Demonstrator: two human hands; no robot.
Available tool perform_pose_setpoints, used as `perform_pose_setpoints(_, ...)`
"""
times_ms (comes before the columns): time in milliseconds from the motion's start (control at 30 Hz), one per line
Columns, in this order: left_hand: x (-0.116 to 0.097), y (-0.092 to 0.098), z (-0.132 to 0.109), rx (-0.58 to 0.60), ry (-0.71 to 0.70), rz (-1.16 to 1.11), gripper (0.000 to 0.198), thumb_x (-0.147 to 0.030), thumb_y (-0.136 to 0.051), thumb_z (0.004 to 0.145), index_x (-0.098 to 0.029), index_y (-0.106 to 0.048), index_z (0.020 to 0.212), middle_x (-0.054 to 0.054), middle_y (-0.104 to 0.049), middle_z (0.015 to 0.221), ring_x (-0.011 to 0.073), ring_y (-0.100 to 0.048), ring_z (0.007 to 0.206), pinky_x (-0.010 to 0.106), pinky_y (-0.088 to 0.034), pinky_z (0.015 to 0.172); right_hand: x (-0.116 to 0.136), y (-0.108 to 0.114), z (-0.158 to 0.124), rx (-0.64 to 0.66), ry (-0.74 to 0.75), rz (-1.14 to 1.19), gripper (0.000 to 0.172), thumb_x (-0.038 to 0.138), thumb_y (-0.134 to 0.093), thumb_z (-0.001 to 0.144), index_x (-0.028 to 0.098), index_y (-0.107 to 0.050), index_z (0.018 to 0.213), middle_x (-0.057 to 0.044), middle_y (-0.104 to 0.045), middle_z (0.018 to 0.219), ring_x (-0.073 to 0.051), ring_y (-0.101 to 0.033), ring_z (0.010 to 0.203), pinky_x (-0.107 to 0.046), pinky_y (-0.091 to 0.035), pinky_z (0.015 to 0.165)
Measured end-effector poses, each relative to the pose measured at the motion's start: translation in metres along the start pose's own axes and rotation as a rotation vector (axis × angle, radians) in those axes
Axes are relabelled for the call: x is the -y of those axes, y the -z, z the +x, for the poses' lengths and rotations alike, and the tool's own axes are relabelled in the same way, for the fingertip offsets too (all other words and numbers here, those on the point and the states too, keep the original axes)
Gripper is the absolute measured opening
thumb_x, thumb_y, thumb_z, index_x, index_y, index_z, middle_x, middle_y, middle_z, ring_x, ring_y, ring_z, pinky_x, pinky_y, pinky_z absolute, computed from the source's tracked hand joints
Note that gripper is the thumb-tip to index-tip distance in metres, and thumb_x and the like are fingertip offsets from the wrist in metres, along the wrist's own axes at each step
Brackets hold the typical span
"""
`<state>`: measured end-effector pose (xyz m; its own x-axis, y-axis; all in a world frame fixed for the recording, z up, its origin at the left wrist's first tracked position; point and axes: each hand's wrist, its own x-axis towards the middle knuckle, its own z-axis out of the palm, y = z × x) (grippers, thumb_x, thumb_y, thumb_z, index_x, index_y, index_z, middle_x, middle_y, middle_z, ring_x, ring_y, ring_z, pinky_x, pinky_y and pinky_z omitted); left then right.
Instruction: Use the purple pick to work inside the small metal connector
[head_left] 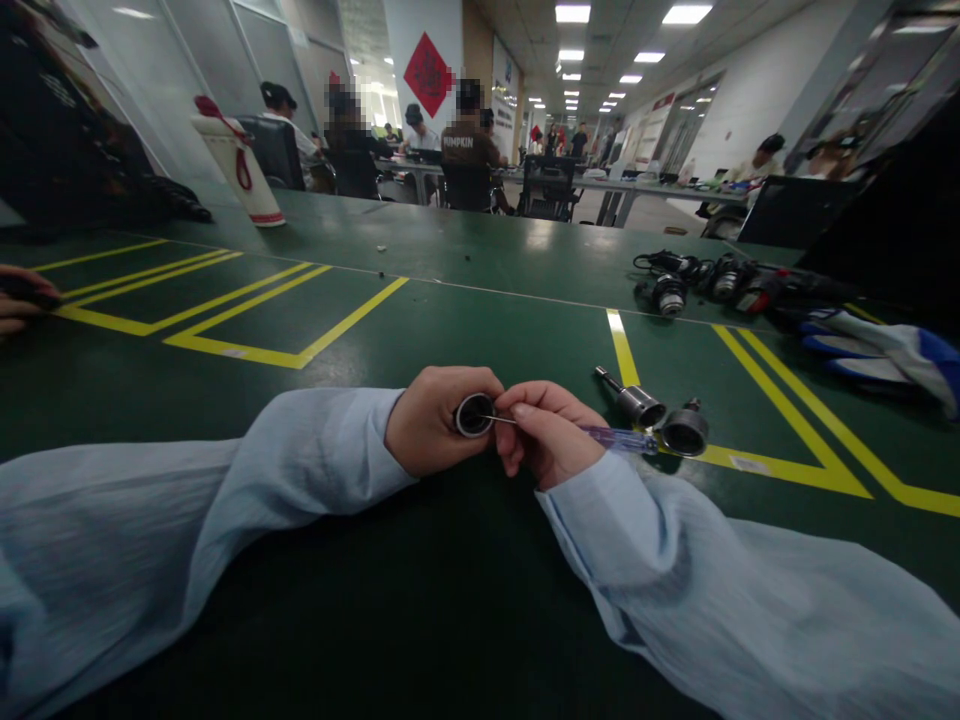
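Observation:
My left hand (442, 420) is closed around a round, hollow metal part (474, 415), its open mouth turned toward me and its inside dark. In my right hand (559, 430) is a thin screwdriver with a clear bluish handle (624, 439). The slim shaft runs leftward, and its end reaches into the mouth of the metal part. Just beyond the screwdriver handle, a metal cylinder with a long shaft (639, 404) lies on the green table (480, 330). Beside it sits a second cup-shaped metal part (685, 430), close to the handle's end.
Dark power tools with a cable (671, 292) lie at the right, near blue-and-white gloves (885, 350). Yellow tape (787, 470) marks the tabletop. A tall white container (241, 170) stands back left. Another person's hand (22, 300) shows at the left edge. Several people sit farther back.

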<state>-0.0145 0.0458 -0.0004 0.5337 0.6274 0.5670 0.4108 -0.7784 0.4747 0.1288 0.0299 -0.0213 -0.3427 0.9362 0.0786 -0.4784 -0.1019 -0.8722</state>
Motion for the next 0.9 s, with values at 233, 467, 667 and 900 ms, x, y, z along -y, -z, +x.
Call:
perform_pose_setpoints(233,0.0053,-0.0007,-0.0002,0.022,-0.085,-0.007,0.008,-0.008,-0.055,0.062,-0.014,-0.05,0.062,-0.003,-0.054,0.053,0.0047,-0.047,0.046,0.014,-0.037,0.045,-0.0019,-0.0005,0.0001,0.001,0.023,-0.037,0.006,0.017,-0.053,0.067,0.016,-0.058,0.07,0.005,-0.056,0.045,-0.005,-0.045,0.034,-0.016,-0.037,0.035)
perform_pose_setpoints(467,0.0007,-0.0002,-0.0002,0.016,-0.052,-0.016,0.008,-0.012,-0.057,0.064,-0.014,-0.05,0.062,-0.001,-0.053,0.053,0.0077,-0.05,0.049,0.017,-0.039,0.046,-0.0002,0.0006,0.0003,0.071,-0.006,0.037,0.007,0.016,-0.052,0.067,0.016,-0.058,0.072,0.005,-0.057,0.046,-0.006,-0.046,0.035,-0.018,-0.038,0.037)
perform_pose_setpoints(667,0.0013,-0.0004,0.0,0.016,-0.066,-0.019,0.008,-0.008,-0.057,0.063,-0.014,-0.052,0.064,-0.002,-0.054,0.053,0.0075,-0.051,0.049,0.017,-0.039,0.047,0.0,0.0011,0.0006,0.054,0.005,0.047,0.007,0.017,-0.052,0.067,0.016,-0.057,0.071,0.005,-0.057,0.045,-0.006,-0.046,0.035,-0.018,-0.037,0.036)
perform_pose_setpoints(900,0.0048,-0.0008,0.0002,0.048,-0.086,0.02,0.008,-0.007,-0.055,0.062,-0.014,-0.05,0.063,-0.003,-0.05,0.052,0.0066,-0.048,0.048,0.016,-0.036,0.045,0.0007,-0.0007,-0.002,-0.013,0.018,-0.066,0.006,0.017,-0.051,0.067,0.016,-0.057,0.069,0.006,-0.054,0.042,-0.005,-0.043,0.033,-0.016,-0.034,0.034)
